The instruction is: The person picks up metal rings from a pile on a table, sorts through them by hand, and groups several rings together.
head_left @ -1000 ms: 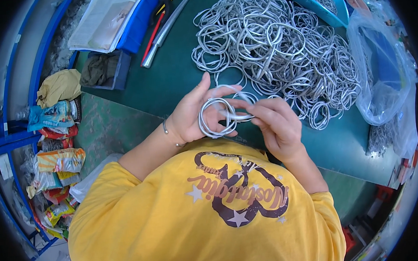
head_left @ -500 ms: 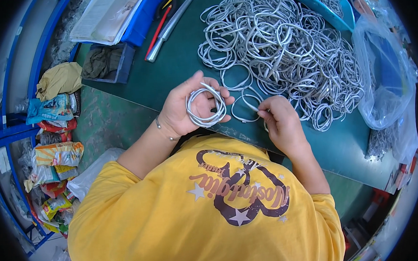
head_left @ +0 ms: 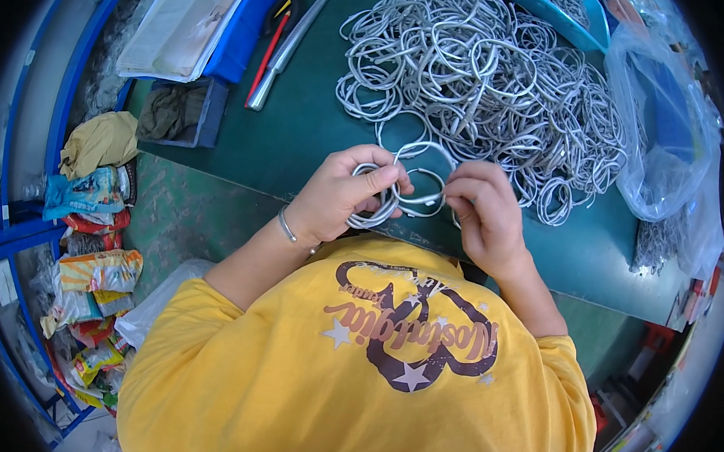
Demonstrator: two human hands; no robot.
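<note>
My left hand point(head_left: 336, 196) is closed, with several silvery bangles point(head_left: 360, 221) looped together in its fingers. Its thumb and index finger meet the edge of one more open bangle point(head_left: 427, 146), stretched across the gap between my hands. On the other side, my right hand point(head_left: 489, 215) pinches that bangle between thumb and curled fingertips. Partly behind it, another loose bangle point(head_left: 399, 116) lies on the green tabletop point(head_left: 268, 149). Just beyond my hands rises a big tangled pile of silver bangles point(head_left: 485, 80).
A teal basket point(head_left: 601, 29) of metal pieces stands far right, beside a clear plastic bag point(head_left: 661, 161). Far left are a tapered metal rod point(head_left: 291, 54), a red pen-like stick point(head_left: 267, 57), papers point(head_left: 176, 31) on a blue box, and a small bin point(head_left: 208, 123) with dark cloth.
My left hand has turned from palm-up to thumb over fingers and shifted slightly right. The bangle in my right hand has come up against it.
</note>
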